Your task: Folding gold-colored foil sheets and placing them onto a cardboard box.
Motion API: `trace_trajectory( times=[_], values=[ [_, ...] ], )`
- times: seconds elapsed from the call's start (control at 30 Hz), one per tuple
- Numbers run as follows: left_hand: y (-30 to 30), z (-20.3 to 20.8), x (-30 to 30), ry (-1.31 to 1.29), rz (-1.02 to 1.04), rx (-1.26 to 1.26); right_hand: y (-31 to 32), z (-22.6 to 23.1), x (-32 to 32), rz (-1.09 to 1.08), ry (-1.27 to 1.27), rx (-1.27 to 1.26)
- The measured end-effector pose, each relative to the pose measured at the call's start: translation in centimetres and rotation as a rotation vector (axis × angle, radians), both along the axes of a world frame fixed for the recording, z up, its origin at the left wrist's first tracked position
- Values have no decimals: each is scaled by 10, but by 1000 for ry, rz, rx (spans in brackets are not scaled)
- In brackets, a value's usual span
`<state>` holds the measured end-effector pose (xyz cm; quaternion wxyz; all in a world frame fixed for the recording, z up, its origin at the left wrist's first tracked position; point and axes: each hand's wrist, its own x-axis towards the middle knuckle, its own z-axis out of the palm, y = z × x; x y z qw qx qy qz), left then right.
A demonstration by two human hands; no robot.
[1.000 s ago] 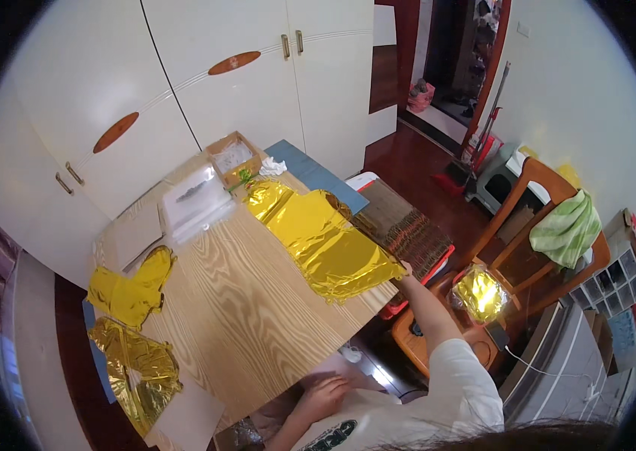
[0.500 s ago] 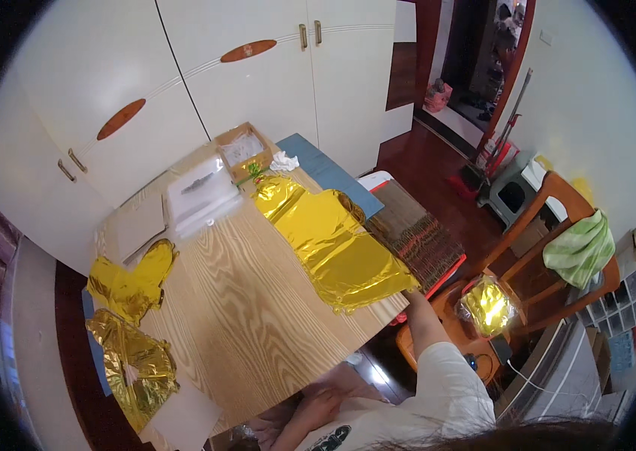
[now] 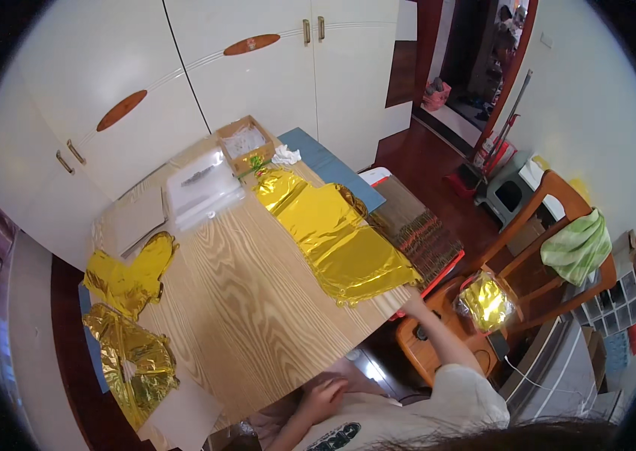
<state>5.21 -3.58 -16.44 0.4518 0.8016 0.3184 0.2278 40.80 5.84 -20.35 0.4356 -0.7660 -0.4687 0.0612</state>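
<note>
One left hand [image 3: 328, 394]: near desk [image 3: 246, 316] edge, grip unclear.
Right hand [image 3: 412, 302]: at gold foil [image 3: 355, 255] corner (grip cannot be told).

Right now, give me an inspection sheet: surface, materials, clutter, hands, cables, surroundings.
Surface: wood-grain table, pale top.
Materials: large gold foil piece spread along the right side; two smaller foil pieces at the left.
Clutter: open cardboard box, crumpled white tissue, clear plastic sheets at the far side.
Hands: left hand below the near edge, nothing seen in it; right hand at the right corner by the foil edge, grip unclear.
Cables: white cable from a dark device on the chair.
Surroundings: white cabinets, green-striped towel on the chair back.
</note>
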Motion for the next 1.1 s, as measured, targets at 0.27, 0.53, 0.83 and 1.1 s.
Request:
trace_trajectory(
  times=[0.27, 0.53, 0.83, 1.1],
  values=[
    [2, 30, 4, -15, -36, -532, -125, 72, -199, 519, 1413, -1],
    [-24, 71, -134, -148, 260, -843, -102, 101, -271, 1223, 1075, 126],
    [-101, 52, -201, -265, 591, -793, -99, 92, -395, 1738, 1039, -25],
    [-160, -102, -310, -321, 1174, -678, -76, 162, -442, 1867, 413, 116]
  ],
)
